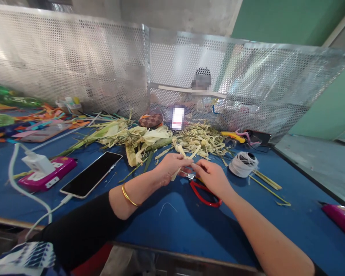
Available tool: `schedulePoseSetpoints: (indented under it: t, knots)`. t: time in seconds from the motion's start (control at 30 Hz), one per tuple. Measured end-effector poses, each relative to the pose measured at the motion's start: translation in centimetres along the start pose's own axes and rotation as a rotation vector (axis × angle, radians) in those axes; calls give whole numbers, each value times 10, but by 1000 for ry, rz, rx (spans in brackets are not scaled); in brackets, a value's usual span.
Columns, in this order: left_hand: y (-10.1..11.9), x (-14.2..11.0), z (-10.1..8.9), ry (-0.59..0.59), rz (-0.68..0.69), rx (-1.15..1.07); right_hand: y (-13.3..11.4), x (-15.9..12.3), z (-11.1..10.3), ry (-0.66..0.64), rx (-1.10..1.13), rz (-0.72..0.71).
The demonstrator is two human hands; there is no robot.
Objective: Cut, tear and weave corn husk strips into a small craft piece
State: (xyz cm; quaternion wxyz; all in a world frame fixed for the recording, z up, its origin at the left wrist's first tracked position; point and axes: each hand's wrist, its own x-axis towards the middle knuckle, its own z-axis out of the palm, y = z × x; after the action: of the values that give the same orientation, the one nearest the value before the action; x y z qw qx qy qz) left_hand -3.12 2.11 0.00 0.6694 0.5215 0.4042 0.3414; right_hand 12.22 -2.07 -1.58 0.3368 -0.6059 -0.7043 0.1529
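Observation:
My left hand (pixel 172 167) is closed around a pale strip of corn husk (pixel 181 151) that sticks up from its fingers. My right hand (pixel 212 175) meets it from the right, fingertips pinched on the same strip. Both hands hover just above the blue table (pixel 189 226). Red-handled scissors (pixel 202 193) lie on the table right under my right hand. A gold bangle sits on my left wrist.
A pile of corn husks and shreds (pixel 149 138) lies behind the hands. A spool of white thread (pixel 243 163) sits to the right. A black phone (pixel 91 174) and a pink power bank with charger (pixel 46 172) lie at left. A perforated metal screen (pixel 103 65) backs the table.

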Motion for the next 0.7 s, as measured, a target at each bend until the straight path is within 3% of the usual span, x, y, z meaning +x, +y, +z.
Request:
schedulePoseSetpoints:
  t: [0.13, 0.4, 0.53, 0.7]
  knots:
    - [-6, 3, 0, 33, 89, 136, -6, -2, 1, -56, 67, -36]
    - [3, -2, 0, 93, 9, 61, -17, -9, -2, 21, 103, -120]
    - [10, -4, -3, 25, -3, 18, -8, -3, -2, -17, 357, 75]
    - [12, -8, -2, -58, -30, 124, 0, 4, 2, 101, 836, 342]
